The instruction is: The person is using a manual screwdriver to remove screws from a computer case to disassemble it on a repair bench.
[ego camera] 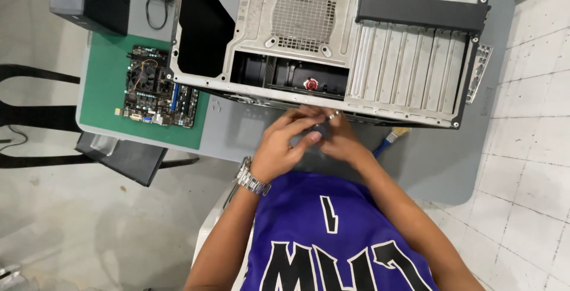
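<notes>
Both the left hand (282,145) and the right hand (338,137) pinch a small dark part (320,129), at six o'clock from the big grey metal computer case (332,48). It looks light and stiff; hold its edges.

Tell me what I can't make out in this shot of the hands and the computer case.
- Head view: the small dark object is mostly covered by the left hand and right hand; its kind cannot be told.
- Head view: the blue-handled brush is partly hidden behind the right forearm.
- Head view: the computer case is cut off by the top edge.
- Head view: the motherboard parts are too small to identify.
</notes>
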